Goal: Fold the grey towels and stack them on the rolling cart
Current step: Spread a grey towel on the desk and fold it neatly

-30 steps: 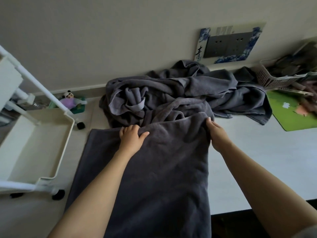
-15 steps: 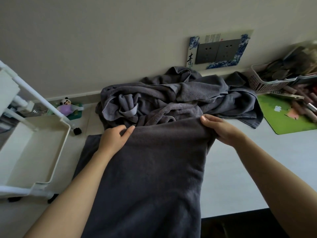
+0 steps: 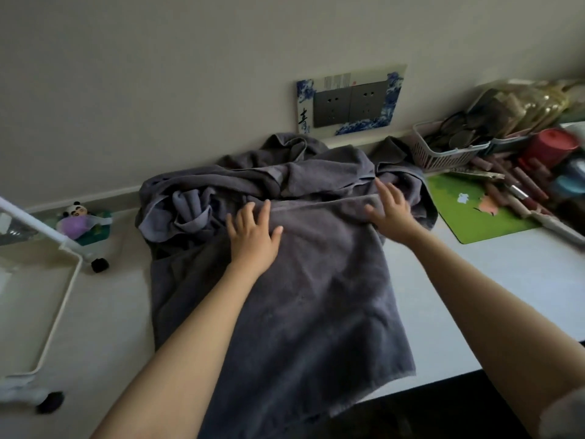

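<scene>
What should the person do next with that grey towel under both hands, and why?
Probably sweep both hands toward the near edge to smooth it. The left hand and right hand lie flat near the far edge of the spread towel, which looks rumpled and overhangs the table.

Wall sockets [image 3: 350,103], pink basket [image 3: 443,154], green mat [image 3: 474,213] and red cup [image 3: 549,146] at right; panda toy [image 3: 76,217] on floor.

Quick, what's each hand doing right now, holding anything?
Left hand: open, fingers spread flat on the grey towel.
Right hand: open, pressing flat on that towel's far edge.
</scene>
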`<state>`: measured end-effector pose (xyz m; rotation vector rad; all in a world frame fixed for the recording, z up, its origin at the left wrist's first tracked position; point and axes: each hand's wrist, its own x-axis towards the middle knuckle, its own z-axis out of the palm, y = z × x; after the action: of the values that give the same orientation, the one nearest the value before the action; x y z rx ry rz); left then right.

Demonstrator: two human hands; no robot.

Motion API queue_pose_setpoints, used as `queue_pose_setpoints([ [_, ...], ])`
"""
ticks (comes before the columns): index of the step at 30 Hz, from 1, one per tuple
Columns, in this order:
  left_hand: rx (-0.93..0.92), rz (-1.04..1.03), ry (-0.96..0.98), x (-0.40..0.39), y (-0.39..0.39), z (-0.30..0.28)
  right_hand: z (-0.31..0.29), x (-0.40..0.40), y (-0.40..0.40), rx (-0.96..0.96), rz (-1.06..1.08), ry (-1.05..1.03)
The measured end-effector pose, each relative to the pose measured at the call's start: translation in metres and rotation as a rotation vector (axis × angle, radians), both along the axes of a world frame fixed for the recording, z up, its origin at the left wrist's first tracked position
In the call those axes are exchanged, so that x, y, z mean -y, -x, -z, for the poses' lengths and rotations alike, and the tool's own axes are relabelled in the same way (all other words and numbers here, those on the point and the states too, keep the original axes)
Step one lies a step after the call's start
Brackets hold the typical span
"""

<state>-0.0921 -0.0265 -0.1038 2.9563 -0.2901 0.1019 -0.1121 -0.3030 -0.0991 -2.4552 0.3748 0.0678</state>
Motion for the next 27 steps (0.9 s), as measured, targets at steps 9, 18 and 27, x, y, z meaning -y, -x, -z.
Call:
queue_pose_setpoints([
  [9, -0.056, 0.161, 0.031, 0.034, 0.06, 0.033, 0.056, -0.029, 0.117, -0.185, 0.264, -0.207],
  [18, -0.354, 0.112, 0.112, 0.024, 0.154, 0.064, 0.041, -0.06, 0.194, -0.122, 0.475, -0.639],
  [27, -0.503, 0.092, 0.147, 0.013, 0.155, 0.08, 0.026, -0.084, 0.217, 0.186, 0.863, -0.545],
])
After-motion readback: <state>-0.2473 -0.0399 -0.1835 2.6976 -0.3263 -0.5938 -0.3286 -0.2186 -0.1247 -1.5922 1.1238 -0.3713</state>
